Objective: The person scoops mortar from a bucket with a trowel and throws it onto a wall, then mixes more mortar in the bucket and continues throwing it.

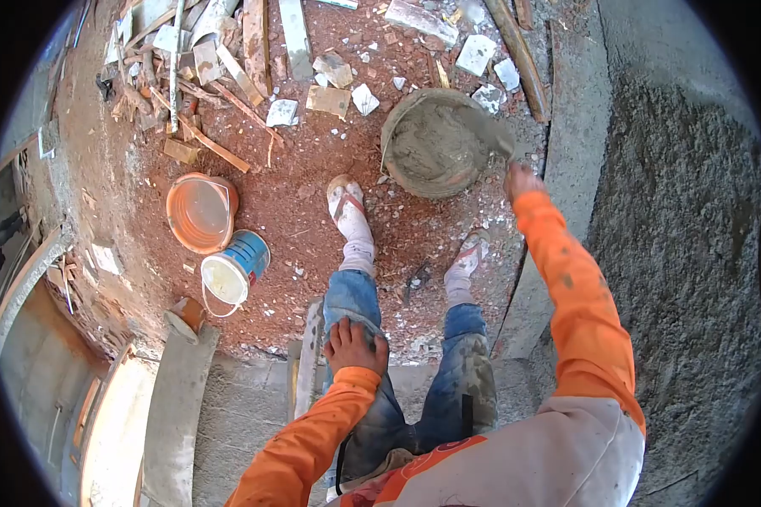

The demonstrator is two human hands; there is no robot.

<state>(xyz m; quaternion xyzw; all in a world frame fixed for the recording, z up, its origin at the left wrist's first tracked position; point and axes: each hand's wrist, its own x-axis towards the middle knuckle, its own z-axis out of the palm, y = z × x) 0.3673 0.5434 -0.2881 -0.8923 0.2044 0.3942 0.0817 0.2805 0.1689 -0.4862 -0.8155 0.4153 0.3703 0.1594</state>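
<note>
My right hand (523,181) is closed around the handle of a trowel (500,142) at the right rim of a round bucket (442,188). Grey wet mortar (435,139) fills much of that bucket, its surface smeared and uneven. The trowel's blade is blurred and coated, so its edge against the mortar is hard to make out. On my left knee, over the blue jeans (353,296), my left hand (357,346) lies flat with the fingers a little apart and nothing in it.
An orange bucket (176,221) and a blue-and-white pail (249,253) stand to the left on reddish soil. Wood scraps and broken pieces (228,76) litter the ground ahead. A rough grey plastered wall (676,228) rises along the right, beside a concrete ledge (577,110).
</note>
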